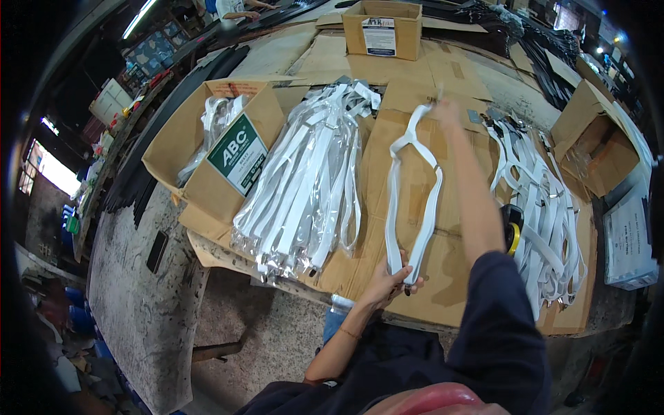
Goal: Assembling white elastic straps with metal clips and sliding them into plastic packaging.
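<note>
- A white Y-shaped strap (391, 207) stretches over the cardboard sheet (460, 294), between two heaps of similar straps; whether its middle touches the sheet cannot be told.
- The left hand (395, 283) has its grip closed on the strap's two lower ends, at the near edge of the sheet.
- The right hand (448, 113) is at the strap's far single end, blurred; whether its grip is open or closed cannot be told.
- Just left lies a heap of straps in clear plastic (297, 187).
- To the right lie loose white straps (539, 200), with a black-and-yellow tape measure (513, 232) beside them.
- Left of the wrapped heap, an open carton (166, 145) with a green label holds more straps.
- A smaller carton (411, 34) stands at the far side.
- A dark phone (158, 250) lies on the grey surface (131, 297) at left.
</note>
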Tool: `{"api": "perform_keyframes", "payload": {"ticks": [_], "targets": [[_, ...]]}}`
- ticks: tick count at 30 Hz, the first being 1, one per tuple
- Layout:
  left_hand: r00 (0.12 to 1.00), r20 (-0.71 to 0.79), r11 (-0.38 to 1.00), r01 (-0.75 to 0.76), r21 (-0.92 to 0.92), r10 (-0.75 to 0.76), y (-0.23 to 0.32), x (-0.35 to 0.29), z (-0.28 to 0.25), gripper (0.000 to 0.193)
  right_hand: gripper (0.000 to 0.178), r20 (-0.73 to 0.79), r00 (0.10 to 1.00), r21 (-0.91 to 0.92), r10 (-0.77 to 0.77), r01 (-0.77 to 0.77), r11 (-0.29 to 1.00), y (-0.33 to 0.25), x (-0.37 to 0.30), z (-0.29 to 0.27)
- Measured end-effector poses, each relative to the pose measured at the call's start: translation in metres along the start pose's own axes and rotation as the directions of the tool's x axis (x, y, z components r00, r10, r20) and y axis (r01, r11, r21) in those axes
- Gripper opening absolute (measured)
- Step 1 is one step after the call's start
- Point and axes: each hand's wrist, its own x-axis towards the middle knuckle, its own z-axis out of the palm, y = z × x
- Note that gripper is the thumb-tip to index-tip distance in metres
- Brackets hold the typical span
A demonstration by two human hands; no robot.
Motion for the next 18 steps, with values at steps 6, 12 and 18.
{"api": "perform_keyframes", "payload": {"ticks": [6, 12, 18], "targets": [[1.0, -0.019, 0.946, 0.001, 0.325, 0.006, 0.008, -0.01, -0.008, 0.035, 0.042, -0.027, 0.993, -0.094, -0.117, 0.114, 0.989, 0.025, -0.211, 0.004], [0.998, -0.047, 0.918, 0.067, 0.392, -0.052, 0.009, -0.009, -0.011, 0.033, 0.031, 0.079, 0.961, -0.262, -0.264, 0.276, 0.925, 0.03, -0.267, -0.03], [0.987, 0.016, 0.958, -0.16, 0.239, 0.161, 0.021, -0.012, 0.001, 0.027, 0.029, 0.107, 0.993, 0.473, -0.056, -0.001, 0.881, 0.074, -0.236, -0.039]]}}
